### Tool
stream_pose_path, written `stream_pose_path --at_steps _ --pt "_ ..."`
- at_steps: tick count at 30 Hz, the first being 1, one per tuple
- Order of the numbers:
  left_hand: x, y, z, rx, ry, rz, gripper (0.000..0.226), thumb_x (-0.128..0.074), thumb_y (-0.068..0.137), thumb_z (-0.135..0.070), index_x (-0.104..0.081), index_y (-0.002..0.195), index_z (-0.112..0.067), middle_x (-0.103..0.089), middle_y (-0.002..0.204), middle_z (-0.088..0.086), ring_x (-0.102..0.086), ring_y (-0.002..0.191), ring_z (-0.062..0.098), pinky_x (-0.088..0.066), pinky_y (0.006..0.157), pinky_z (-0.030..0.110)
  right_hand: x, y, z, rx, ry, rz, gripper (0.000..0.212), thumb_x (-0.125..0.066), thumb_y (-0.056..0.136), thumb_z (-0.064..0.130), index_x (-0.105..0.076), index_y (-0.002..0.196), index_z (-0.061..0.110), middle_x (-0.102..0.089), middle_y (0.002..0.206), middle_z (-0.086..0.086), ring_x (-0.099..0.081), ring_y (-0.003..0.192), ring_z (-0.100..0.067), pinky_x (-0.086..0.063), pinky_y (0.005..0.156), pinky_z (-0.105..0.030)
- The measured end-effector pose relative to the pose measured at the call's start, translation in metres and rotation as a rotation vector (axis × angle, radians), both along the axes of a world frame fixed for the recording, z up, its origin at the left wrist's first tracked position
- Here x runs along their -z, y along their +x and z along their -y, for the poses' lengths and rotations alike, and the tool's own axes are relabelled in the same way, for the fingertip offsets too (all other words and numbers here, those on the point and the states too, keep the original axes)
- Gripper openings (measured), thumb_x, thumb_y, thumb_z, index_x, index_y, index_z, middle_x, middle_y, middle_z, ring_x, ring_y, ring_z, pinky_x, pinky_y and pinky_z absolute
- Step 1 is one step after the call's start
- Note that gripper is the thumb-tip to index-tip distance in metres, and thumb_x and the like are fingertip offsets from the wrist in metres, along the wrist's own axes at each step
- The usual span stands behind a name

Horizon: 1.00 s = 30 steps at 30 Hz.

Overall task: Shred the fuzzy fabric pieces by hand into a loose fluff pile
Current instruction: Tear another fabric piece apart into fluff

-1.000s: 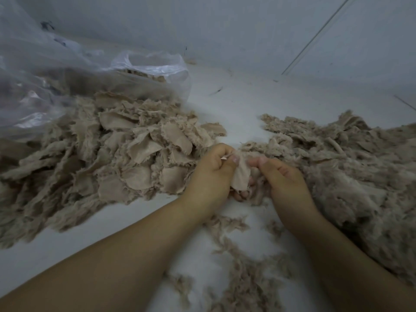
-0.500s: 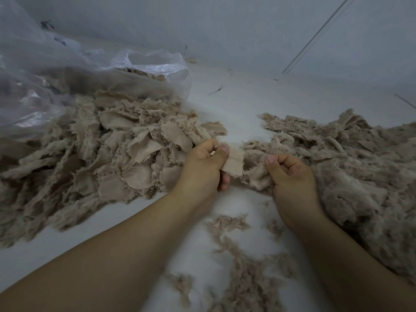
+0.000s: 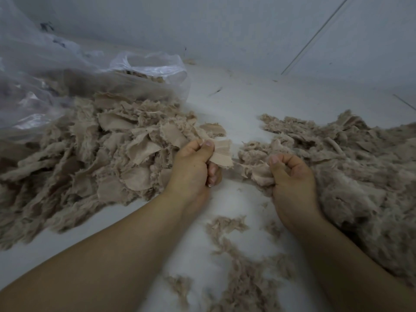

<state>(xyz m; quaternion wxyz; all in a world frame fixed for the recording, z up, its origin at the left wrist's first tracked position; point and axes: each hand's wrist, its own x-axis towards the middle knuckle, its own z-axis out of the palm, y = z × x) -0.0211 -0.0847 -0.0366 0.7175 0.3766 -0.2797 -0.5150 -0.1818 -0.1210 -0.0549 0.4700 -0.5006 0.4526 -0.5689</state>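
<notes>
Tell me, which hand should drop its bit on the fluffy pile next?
The right hand, probably. It grips a torn tuft and already sits at the edge of the fluff pile. The left hand pinches a flat scrap over by the unshredded pieces.

- The scene is dim and flat, with a cool grey cast and weak contrast.
- Soft glare streaks the crumpled clear plastic bag at upper left.
- Shadows are faint and diffuse, deepest in the folds of the beige fabric-scrap heap.
- Wide-angle distortion bends the edges; the lower forearms look smeared and soft.
</notes>
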Motion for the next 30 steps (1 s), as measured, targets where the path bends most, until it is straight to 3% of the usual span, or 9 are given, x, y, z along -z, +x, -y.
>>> stream_pose_path --at_steps 4,10,14,17,20,23,26,30 --pt "-0.002 0.002 0.0 -0.018 0.024 -0.057 0.004 -0.046 0.101 -0.01 -0.05 0.1 -0.008 -0.039 0.053 0.007 -0.032 0.04 0.015 -0.022 0.042 0.022 0.0 -0.001 0.0 0.007 0.016 -0.015 0.012 -0.057 0.099 0.017 -0.056 0.088 0.016 -0.061 0.08 -0.017 -0.05 0.066 -0.028 -0.04 0.049 -0.03" --pt "-0.001 0.004 0.001 0.049 0.003 -0.019 0.017 -0.049 0.1 -0.012 -0.053 0.083 -0.009 -0.045 0.052 0.003 -0.037 0.041 0.012 -0.026 0.041 0.021 0.001 -0.002 -0.002 0.009 -0.022 -0.129 0.011 -0.06 0.097 0.01 -0.062 0.088 0.017 -0.066 0.079 -0.011 -0.058 0.061 -0.025 -0.049 0.052 -0.033" --pt "0.005 -0.004 0.0 0.108 -0.017 0.104 0.022 -0.053 0.099 -0.012 -0.057 0.077 -0.012 -0.049 0.055 0.006 -0.039 0.039 0.01 -0.029 0.038 0.019 -0.002 0.001 -0.007 -0.026 -0.04 -0.206 0.032 -0.059 0.088 -0.005 -0.073 0.091 0.023 -0.075 0.093 -0.005 -0.06 0.059 -0.024 -0.051 0.055 -0.034" --pt "0.008 -0.005 0.0 0.132 -0.021 0.219 0.018 -0.056 0.098 -0.016 -0.058 0.081 -0.011 -0.049 0.053 0.007 -0.039 0.039 0.012 -0.03 0.039 0.021 -0.007 0.003 -0.01 -0.14 -0.051 -0.081 0.014 -0.063 0.093 0.011 -0.077 0.095 0.012 -0.077 0.094 -0.008 -0.072 0.083 -0.022 -0.059 0.072 -0.031" --pt "0.01 -0.006 -0.002 0.176 -0.012 0.307 0.018 -0.057 0.097 -0.018 -0.061 0.082 -0.01 -0.053 0.055 0.011 -0.04 0.039 0.016 -0.033 0.041 0.022 -0.007 0.003 -0.014 -0.236 -0.099 -0.113 0.028 -0.068 0.083 0.031 -0.075 0.082 0.004 -0.073 0.074 -0.009 -0.067 0.066 -0.017 -0.056 0.064 -0.027" --pt "0.009 -0.008 -0.003 0.199 -0.004 0.323 0.018 -0.054 0.099 -0.018 -0.061 0.088 -0.005 -0.052 0.048 0.007 -0.039 0.037 0.015 -0.032 0.04 0.021 -0.005 0.003 -0.011 -0.18 -0.102 -0.147 0.02 -0.071 0.087 0.014 -0.073 0.073 0.001 -0.071 0.084 -0.017 -0.066 0.069 -0.02 -0.055 0.067 -0.03" --pt "0.01 -0.006 -0.001 0.095 0.041 0.283 0.025 -0.049 0.102 -0.018 -0.059 0.082 -0.006 -0.048 0.045 0.004 -0.036 0.039 0.015 -0.03 0.041 0.024 -0.003 0.001 -0.007 -0.13 -0.079 -0.138 0.02 -0.069 0.088 0.007 -0.073 0.069 0.005 -0.071 0.092 -0.016 -0.066 0.076 -0.019 -0.053 0.066 -0.027" --pt "0.007 -0.005 0.001 0.096 0.088 0.245 0.027 -0.048 0.102 -0.026 -0.056 0.084 -0.008 -0.05 0.048 0.009 -0.04 0.037 0.02 -0.031 0.04 0.023 -0.003 0.002 -0.007 -0.129 -0.117 -0.156 0.02 -0.071 0.086 0.005 -0.072 0.066 0.007 -0.07 0.089 -0.003 -0.068 0.088 -0.011 -0.051 0.074 -0.017"
